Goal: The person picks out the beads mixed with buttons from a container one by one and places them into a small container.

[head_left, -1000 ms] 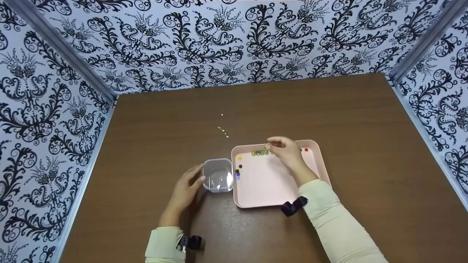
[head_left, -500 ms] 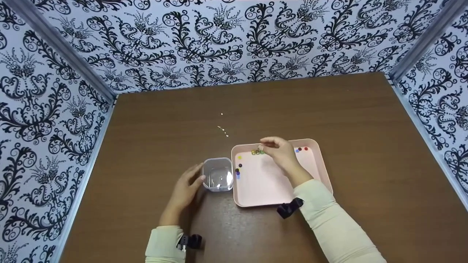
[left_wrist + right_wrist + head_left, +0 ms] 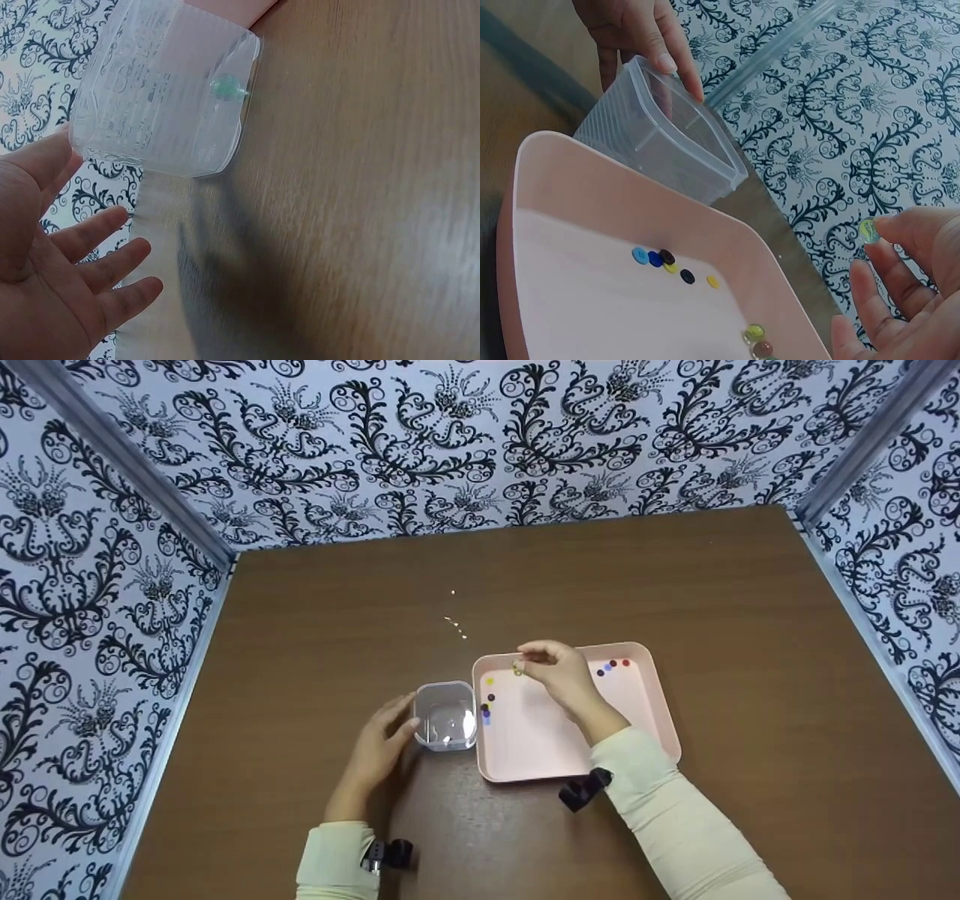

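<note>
- The clearest change since a second ago is the right hand's (image 3: 561, 679) place: it sits further toward 9 o'clock along the far rim of the pink tray (image 3: 540, 742), its fingertips now by the tray's 10-to-11 o'clock corner.
- That shift uncovers a small group of buttons (image 3: 613, 664) at the tray's 1 o'clock. A second ago, mainly the red one shows there.
- It also puts the hand over the marble row that shows beyond the fingertips in the earlier pictures; the head view now hides most of it.
- The right hand pinches a marble (image 3: 868, 230) between thumb and forefinger, the other fingers spread. The right wrist view shows this marble apart from the marbles in the tray (image 3: 762, 349), so it seems to be lifted.
- For the work in hand, this suggests that the handling centres on single marbles at the row's 10 o'clock end, with the buttons left alone. How many marbles remain is hard to count.
- The clear container (image 3: 664, 169) keeps its place beside the tray's 9 o'clock side.
- The left hand (image 3: 379, 746) also stays put at the container's 8-to-9 o'clock side, fingers apart and relaxed, touching it rather than gripping; it seems to act as a steady.
- A green spot (image 3: 225, 88) shows through the container's plastic; whether it lies inside, I cannot tell.
- More buttons (image 3: 655, 259) lie unchanged near the tray's 9-to-10 o'clock wall.
</note>
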{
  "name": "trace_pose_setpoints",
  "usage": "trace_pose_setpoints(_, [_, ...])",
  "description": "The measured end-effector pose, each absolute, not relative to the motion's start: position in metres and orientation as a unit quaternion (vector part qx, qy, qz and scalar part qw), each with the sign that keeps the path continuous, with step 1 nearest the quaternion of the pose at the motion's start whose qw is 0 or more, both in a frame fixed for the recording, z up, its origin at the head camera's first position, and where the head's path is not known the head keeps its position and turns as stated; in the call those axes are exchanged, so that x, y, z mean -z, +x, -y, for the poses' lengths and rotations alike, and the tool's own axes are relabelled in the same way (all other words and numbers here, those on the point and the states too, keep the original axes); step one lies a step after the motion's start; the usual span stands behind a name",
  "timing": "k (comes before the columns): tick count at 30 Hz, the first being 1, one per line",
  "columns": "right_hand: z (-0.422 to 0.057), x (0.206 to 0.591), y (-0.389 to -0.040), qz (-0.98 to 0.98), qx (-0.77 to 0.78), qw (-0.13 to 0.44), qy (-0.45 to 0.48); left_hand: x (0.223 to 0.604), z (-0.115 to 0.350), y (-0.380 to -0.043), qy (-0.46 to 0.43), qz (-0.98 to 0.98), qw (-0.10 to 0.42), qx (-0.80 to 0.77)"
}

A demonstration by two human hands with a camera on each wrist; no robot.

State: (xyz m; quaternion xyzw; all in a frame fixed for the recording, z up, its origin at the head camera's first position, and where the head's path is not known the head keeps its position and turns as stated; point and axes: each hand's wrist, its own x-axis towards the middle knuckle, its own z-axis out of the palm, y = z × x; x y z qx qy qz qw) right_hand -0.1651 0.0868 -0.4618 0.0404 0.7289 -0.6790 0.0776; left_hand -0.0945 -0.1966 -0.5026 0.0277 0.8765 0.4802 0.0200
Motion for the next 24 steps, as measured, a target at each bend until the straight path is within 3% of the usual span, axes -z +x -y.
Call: trace_pose_setpoints(24, [-0.059,0.457,-0.158,-0.735,0.672,0.086,0.024,0.505,0.196,-0.094,0.016,-0.875,0.023,-0.483])
